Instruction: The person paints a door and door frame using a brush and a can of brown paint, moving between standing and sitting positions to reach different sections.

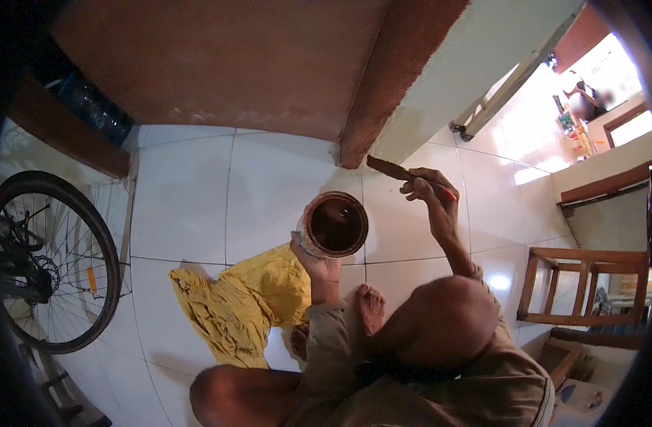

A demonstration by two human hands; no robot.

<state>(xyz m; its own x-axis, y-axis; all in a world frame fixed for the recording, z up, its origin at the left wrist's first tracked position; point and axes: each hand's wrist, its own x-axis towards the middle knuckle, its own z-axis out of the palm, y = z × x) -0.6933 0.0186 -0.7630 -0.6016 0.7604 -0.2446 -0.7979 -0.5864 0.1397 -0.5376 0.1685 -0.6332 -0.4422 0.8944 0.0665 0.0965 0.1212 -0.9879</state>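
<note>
My left hand (316,265) grips a round paint can (337,253) from below and the near side, holding it with its mouth up. Dark brown paint (334,222) shows inside. In my right hand (431,188) is a paintbrush (388,168), pinched by its red-ended handle, its brown-coated bristles pointing up and left. The bristle tip is at the foot of the reddish-brown door frame (372,92) and the pale wall (418,117); whether it touches them I cannot tell. Below the can, a crumpled yellow cloth (258,299) lies on the floor beside my foot (370,309).
A brown door (226,64) stands ahead over white floor tiles (180,213). At left are a bicycle wheel (116,263) and a bluish water bottle (91,107). On the right are a metal ladder (500,92), a wooden stool (586,285) and a bright opening with a blurred figure.
</note>
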